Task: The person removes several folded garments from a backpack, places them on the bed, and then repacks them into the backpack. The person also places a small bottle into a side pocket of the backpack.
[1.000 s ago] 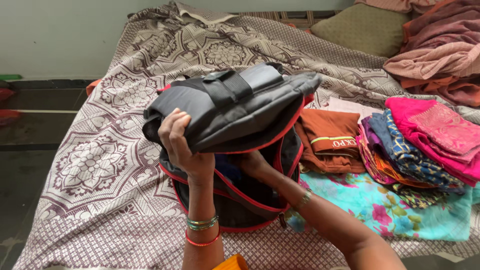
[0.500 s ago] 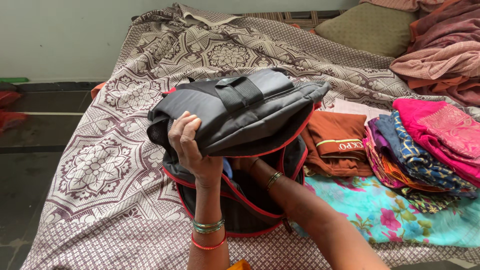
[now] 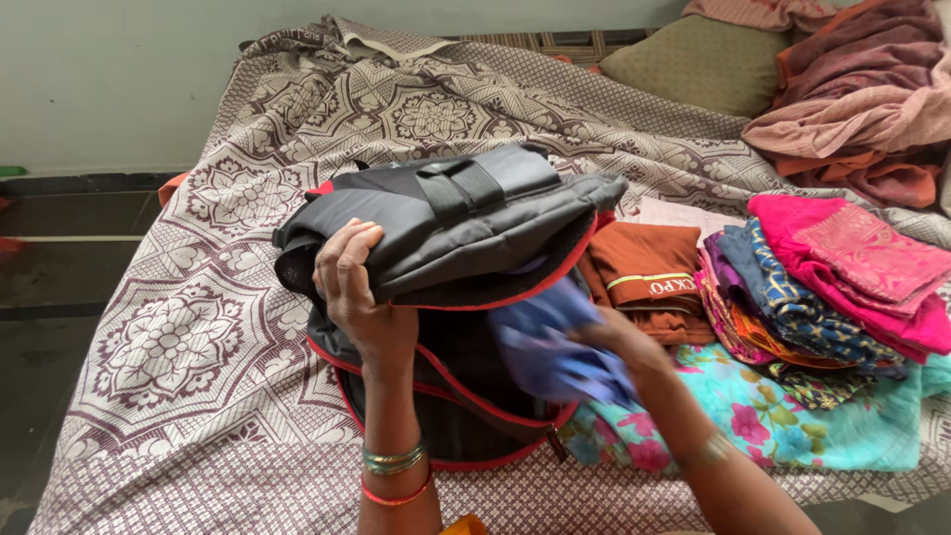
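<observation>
No packages, signs or screens. One label-like mark only: a pale printed strip with a thin light stripe [image 3: 649, 284] across the folded rust-orange garment [image 3: 649, 263], on the bed just right of the grey bag [image 3: 446, 223].

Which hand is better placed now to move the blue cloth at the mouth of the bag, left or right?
Probably the right hand: it already grips the blue cloth at the opening of the grey bag. The left hand is busy holding up the bag's flap.
</observation>
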`<state>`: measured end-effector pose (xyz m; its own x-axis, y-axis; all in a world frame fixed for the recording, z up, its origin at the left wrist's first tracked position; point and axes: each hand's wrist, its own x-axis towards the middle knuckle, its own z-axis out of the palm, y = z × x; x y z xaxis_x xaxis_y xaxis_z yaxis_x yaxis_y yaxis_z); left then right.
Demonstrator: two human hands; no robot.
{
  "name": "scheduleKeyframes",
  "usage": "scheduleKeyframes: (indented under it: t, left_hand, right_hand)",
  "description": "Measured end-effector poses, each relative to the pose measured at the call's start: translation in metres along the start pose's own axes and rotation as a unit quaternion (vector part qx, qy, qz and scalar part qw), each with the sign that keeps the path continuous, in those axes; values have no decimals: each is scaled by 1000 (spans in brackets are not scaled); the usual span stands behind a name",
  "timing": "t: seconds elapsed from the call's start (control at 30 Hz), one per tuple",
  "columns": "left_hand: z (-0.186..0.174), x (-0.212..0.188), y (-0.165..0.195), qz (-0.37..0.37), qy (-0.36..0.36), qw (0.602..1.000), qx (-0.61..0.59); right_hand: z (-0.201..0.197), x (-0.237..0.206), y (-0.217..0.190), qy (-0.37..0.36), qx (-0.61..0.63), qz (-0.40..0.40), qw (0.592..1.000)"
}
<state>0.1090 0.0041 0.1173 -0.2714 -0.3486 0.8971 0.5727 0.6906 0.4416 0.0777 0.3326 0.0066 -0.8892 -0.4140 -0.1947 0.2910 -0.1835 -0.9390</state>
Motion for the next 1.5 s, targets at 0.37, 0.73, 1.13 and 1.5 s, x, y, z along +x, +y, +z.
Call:
scheduleKeyframes:
  t: [0.37, 0.73, 1.13, 1.5]
  left_hand:
    - [-73, 16, 21, -86, -465, 761, -444]
    - [133, -111, -62, -726, -151, 492, -456]
    - [141, -136, -84, -598, -232, 430, -635]
    - [140, -142, -54, -569, -190, 445, -665]
  right_hand:
    - [-76, -182, -66, 240, 12, -216, 946]
    - [14, 46, -68, -24, 42, -195, 980]
    - [-28, 82, 8, -35, 111, -127, 985]
    - [27, 64, -7, 190, -306, -278, 890]
